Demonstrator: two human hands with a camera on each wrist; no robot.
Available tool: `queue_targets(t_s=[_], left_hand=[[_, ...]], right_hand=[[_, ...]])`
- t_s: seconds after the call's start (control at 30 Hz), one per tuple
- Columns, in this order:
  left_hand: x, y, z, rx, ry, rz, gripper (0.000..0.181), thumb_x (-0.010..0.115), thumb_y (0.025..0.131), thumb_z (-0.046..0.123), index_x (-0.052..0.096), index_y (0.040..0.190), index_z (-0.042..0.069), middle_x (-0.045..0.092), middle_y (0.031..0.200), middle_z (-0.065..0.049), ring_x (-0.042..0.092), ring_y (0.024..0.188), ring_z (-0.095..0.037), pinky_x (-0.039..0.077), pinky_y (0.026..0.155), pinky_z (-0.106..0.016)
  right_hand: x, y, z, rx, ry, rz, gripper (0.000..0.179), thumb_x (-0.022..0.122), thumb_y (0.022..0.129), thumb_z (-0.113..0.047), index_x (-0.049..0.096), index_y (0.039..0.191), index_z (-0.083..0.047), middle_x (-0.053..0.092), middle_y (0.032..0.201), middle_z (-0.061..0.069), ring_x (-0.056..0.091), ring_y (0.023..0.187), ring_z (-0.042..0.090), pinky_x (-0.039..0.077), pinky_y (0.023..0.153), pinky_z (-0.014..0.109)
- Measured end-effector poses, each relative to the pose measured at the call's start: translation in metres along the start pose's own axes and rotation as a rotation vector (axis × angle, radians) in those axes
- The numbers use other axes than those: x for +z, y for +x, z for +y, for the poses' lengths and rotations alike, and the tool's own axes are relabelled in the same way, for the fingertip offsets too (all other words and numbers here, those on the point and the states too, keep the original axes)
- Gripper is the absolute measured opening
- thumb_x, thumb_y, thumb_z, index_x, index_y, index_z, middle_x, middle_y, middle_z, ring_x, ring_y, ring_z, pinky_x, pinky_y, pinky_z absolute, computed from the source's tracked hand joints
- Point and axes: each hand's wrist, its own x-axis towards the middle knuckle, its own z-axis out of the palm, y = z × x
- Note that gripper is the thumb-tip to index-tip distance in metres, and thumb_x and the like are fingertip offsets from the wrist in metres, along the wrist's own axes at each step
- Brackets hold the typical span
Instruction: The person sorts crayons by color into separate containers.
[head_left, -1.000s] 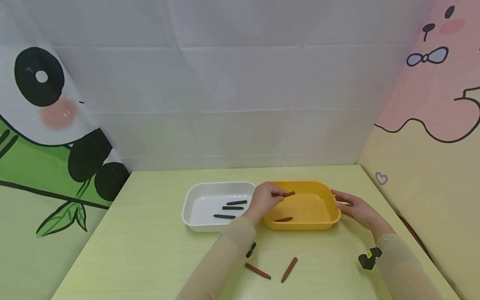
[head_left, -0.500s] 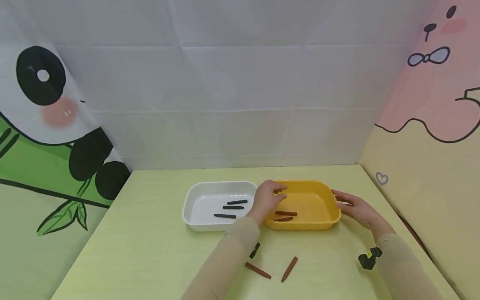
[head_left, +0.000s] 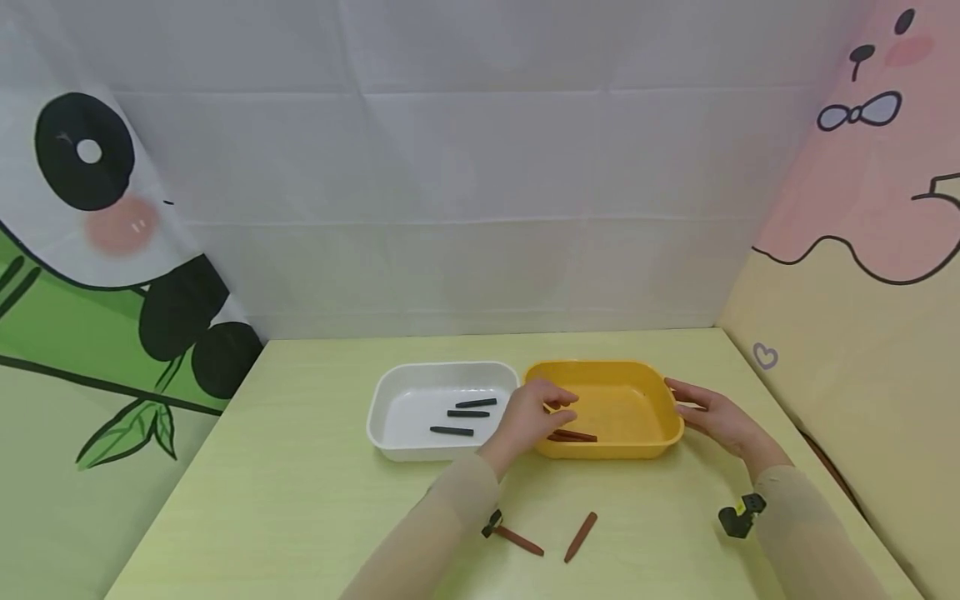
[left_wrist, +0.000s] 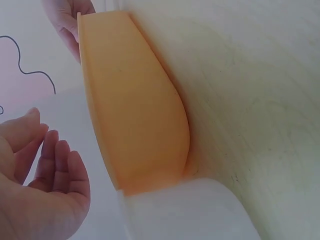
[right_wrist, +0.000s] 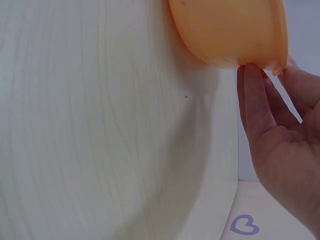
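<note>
My left hand [head_left: 527,419] hovers over the left end of the yellow tray [head_left: 626,408]. Its fingers are loosely bent, thumb apart, and the left wrist view shows nothing between them. Two brown crayons [head_left: 576,436] lie side by side in that tray by its near wall, partly covered by the hand. At the tray's right end, my right hand [head_left: 723,422] holds the rim. In the right wrist view, the fingers [right_wrist: 256,97] press the outer wall while the thumb reaches the rim.
Left of the yellow tray, close against it, stands a white tray [head_left: 397,410] with three black crayons [head_left: 468,414]. Two more brown crayons [head_left: 581,536] lie on the table nearer me, one partly behind the left wrist camera. Printed cloth walls rise at the back and sides.
The left hand has let go of a brown crayon in the yellow tray, and that crayon now lies against the other one. The hand has moved slightly down. The right hand stays put.
</note>
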Motion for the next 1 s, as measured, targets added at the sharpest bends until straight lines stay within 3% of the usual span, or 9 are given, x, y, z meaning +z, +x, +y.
queue_targets(t_s=[0.2, 0.43, 0.6, 1.0], left_hand=[[-0.004, -0.009, 0.002, 0.006, -0.037, -0.033, 0.023, 0.076, 0.089, 0.014, 0.076, 0.112, 0.007, 0.068, 0.102, -0.002, 0.060, 0.089, -0.014, 0.051, 0.077, -0.021], [-0.009, -0.020, -0.001, 0.060, -0.028, -0.061, 0.024, 0.077, 0.088, 0.014, 0.076, 0.111, 0.006, 0.071, 0.103, -0.003, 0.063, 0.089, -0.017, 0.052, 0.077, -0.023], [-0.012, -0.030, -0.005, 0.067, -0.043, -0.079, 0.027, 0.078, 0.087, 0.015, 0.076, 0.112, 0.007, 0.071, 0.101, -0.004, 0.062, 0.087, -0.016, 0.052, 0.074, -0.020], [-0.024, -0.059, -0.020, 0.126, -0.066, -0.120, 0.032, 0.077, 0.088, 0.016, 0.072, 0.118, 0.005, 0.070, 0.107, -0.005, 0.063, 0.093, -0.026, 0.054, 0.082, -0.031]], right_hand=[[-0.001, 0.001, 0.002, -0.007, 0.001, -0.001, 0.060, 0.056, 0.102, -0.014, 0.029, 0.151, 0.008, 0.025, 0.154, 0.032, 0.051, 0.119, 0.004, 0.049, 0.092, 0.021], [0.000, 0.001, 0.001, -0.009, 0.047, -0.010, 0.060, 0.055, 0.102, -0.012, 0.027, 0.152, 0.008, 0.023, 0.154, 0.033, 0.051, 0.112, -0.006, 0.049, 0.092, 0.021], [0.000, 0.001, 0.001, -0.012, 0.056, -0.014, 0.060, 0.055, 0.103, -0.011, 0.026, 0.152, 0.009, 0.022, 0.154, 0.033, 0.050, 0.111, -0.008, 0.049, 0.093, 0.021], [0.001, 0.002, 0.001, -0.007, -0.018, -0.006, 0.061, 0.056, 0.103, -0.015, 0.027, 0.152, 0.007, 0.024, 0.154, 0.032, 0.042, 0.133, 0.034, 0.048, 0.093, 0.021]])
